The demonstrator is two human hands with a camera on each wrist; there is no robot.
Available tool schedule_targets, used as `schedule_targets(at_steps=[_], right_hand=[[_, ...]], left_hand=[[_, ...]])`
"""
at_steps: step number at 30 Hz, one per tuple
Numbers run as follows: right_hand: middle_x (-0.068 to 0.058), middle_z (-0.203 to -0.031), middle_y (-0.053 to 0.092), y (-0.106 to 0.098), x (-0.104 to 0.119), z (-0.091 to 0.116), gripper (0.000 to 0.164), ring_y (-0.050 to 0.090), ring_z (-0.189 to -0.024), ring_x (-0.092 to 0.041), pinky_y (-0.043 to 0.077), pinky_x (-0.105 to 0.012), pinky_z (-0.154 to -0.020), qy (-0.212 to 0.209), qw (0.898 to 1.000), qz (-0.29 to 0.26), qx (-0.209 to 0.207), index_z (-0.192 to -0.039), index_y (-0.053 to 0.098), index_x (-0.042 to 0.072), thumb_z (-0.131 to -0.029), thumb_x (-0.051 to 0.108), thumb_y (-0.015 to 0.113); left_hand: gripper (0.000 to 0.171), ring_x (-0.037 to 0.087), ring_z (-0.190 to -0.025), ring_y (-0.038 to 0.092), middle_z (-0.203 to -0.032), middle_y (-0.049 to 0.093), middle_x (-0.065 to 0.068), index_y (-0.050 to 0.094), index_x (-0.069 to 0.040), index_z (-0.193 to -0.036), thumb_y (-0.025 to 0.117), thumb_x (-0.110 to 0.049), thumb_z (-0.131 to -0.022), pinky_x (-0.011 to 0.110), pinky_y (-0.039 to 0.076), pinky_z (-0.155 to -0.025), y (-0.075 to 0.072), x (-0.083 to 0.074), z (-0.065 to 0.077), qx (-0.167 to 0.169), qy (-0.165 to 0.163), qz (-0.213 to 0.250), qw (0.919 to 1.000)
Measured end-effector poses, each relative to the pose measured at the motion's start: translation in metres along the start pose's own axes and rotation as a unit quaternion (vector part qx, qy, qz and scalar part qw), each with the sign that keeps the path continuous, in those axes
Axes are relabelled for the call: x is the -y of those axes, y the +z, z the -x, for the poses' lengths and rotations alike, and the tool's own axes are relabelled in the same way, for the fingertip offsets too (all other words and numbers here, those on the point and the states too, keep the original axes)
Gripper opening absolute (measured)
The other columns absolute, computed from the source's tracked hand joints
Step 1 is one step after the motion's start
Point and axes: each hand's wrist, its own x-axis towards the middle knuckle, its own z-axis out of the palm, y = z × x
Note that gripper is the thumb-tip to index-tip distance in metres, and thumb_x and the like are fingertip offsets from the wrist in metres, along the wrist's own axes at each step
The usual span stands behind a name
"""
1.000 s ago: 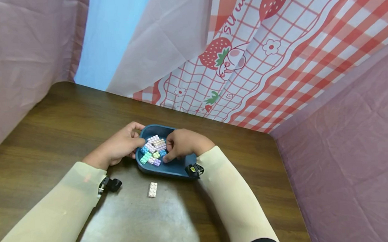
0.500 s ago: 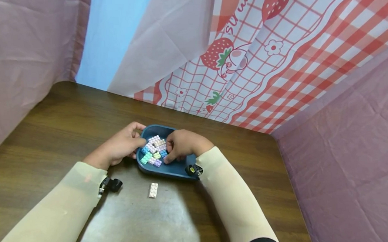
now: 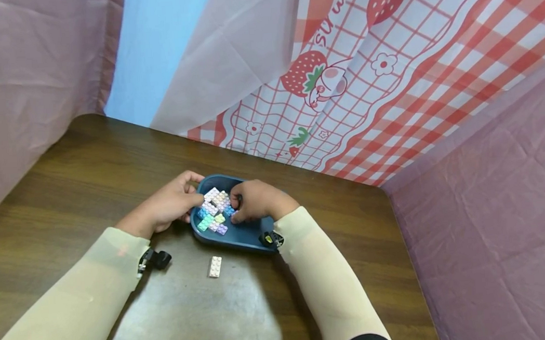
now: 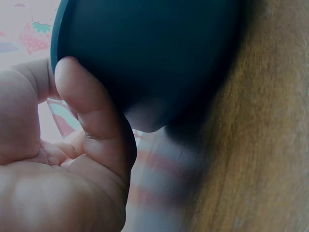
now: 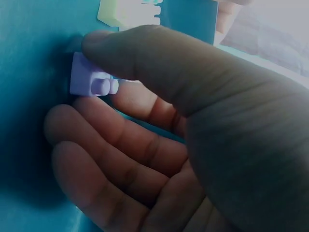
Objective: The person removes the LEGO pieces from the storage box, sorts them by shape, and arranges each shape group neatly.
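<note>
A dark blue tray (image 3: 232,243) with rounded corners stands on the table, a pile of pastel toy bricks (image 3: 213,207) at its left end. My left hand (image 3: 173,202) grips the tray's left end, its thumb (image 4: 79,87) on the rim and other fingers around the outside. Inside the tray, my right hand (image 3: 262,199) pinches a purple brick (image 5: 83,77) between thumb and fingers, low over the tray floor. Its fingers mostly cover that brick in the head view. A pale yellow-green brick (image 5: 109,11) lies just beyond the thumb in the right wrist view.
One cream brick (image 3: 215,267) lies alone on the wooden table (image 3: 341,223), in front of the tray. A strawberry-patterned curtain (image 3: 315,110) hangs behind the table. Plain pinkish cloth (image 3: 499,198) encloses the right side, and similar cloth (image 3: 29,91) the left.
My right hand has shifted slightly left toward the pile, and a purple brick now shows at its thumb. Some bricks there have moved a little. My left hand stays on the tray.
</note>
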Motion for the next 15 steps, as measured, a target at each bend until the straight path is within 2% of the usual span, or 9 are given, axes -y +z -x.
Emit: schedule_targets(at_steps=[6, 15], right_hand=[[0.003, -0.077, 0.065, -0.0002, -0.0005, 0.0005, 0.029, 0.062, -0.068, -0.014, 0.052, -0.029, -0.061, -0.004, 1.0, 0.021, -0.014, -0.096, 0.067, 0.016, -0.084, 0.033, 0.088], [0.005, -0.078, 0.065, -0.0048, -0.0024, 0.003, 0.023, 0.06, -0.072, -0.012, 0.05, -0.028, -0.063, -0.01, 0.999, 0.043, -0.025, -0.086, 0.068, 0.021, -0.084, 0.033, 0.087]], left_hand=[[0.062, 0.017, -0.064, 0.054, -0.1, 0.054, 0.012, 0.035, -0.009, -0.151, 0.06, -0.008, -0.095, 0.029, 0.052, -0.05, 0.001, -0.0007, 0.0007, 0.0, 0.003, 0.004, 1.0], [0.061, 0.017, -0.065, 0.054, -0.1, 0.054, 0.013, 0.035, -0.008, -0.151, 0.06, -0.008, -0.095, 0.029, 0.053, -0.05, 0.001, -0.0013, 0.0011, -0.003, 0.002, 0.004, 1.0]])
